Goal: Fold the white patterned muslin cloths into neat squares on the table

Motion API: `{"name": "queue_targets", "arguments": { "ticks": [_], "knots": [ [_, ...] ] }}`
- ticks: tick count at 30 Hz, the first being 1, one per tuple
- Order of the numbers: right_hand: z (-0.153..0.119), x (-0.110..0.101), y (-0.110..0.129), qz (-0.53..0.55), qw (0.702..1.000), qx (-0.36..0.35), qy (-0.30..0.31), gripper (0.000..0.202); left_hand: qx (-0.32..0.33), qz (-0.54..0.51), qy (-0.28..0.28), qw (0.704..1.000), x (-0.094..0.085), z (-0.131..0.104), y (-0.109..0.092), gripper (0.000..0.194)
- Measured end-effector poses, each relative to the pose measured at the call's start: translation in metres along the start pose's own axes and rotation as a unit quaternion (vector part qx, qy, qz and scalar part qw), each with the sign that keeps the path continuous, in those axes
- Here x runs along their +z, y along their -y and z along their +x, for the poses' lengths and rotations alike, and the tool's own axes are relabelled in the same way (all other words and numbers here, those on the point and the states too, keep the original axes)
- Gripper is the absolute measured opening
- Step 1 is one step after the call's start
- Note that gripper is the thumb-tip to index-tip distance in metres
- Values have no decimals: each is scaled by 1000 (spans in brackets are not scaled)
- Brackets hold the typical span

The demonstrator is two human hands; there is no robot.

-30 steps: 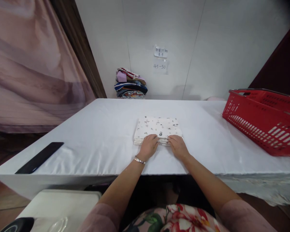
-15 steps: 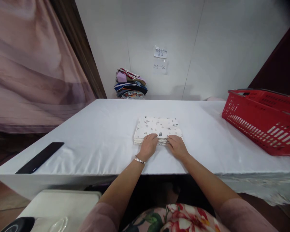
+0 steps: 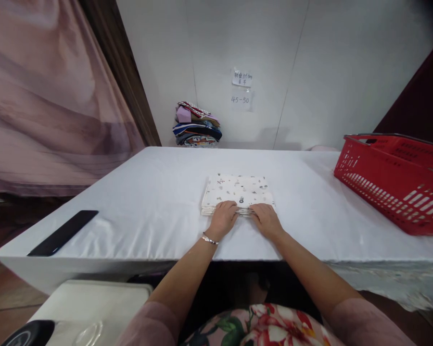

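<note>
A white cloth [image 3: 238, 189] with small dark and grey prints lies folded into a thick, layered rectangle on the white-covered table [image 3: 159, 192]. Along its near edge, my left hand [image 3: 223, 220] has its fingers curled over the top, left of the middle. A silver bracelet [image 3: 210, 239] circles that wrist. My right hand [image 3: 267, 220] grips the same edge farther right, fingers over the top and thumb toward the layered front. A short stretch of the stacked folds shows between the hands. The undersides of both hands are hidden.
A red plastic basket [image 3: 393, 180] stands at the table's right side. At the left front corner lies a flat black object [image 3: 63, 234]. A pile of folded fabrics [image 3: 197, 127] sits beyond the far edge, by the wall with paper signs [image 3: 241, 89]. A pink curtain [image 3: 57, 96] hangs left.
The view has shifted slightly, so the scene sits a little to the right. Both hands stay at the cloth's near edge, and the right fingers look somewhat flatter over it.
</note>
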State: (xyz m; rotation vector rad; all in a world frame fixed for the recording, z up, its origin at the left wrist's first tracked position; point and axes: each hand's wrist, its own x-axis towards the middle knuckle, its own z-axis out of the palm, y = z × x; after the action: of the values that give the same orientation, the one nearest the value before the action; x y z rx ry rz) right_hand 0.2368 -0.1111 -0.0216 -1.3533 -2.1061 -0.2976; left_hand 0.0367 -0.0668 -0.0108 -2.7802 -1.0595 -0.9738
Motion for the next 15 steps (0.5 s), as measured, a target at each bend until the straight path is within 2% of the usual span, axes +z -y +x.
{"name": "queue_targets", "arguments": {
  "ticks": [3,11,15],
  "knots": [
    [0,1,-1,-16,1000,-3,3,33,-3,-3,9,1000,-1,0,-1,16],
    [-1,1,-1,-8,1000,-20,6,24,-26,26,10,999,1,-2,-2,27],
    [-2,2,-3,-9,1000,-26,7,24,-21,31,27,999,-2,-4,-1,23]
  ]
}}
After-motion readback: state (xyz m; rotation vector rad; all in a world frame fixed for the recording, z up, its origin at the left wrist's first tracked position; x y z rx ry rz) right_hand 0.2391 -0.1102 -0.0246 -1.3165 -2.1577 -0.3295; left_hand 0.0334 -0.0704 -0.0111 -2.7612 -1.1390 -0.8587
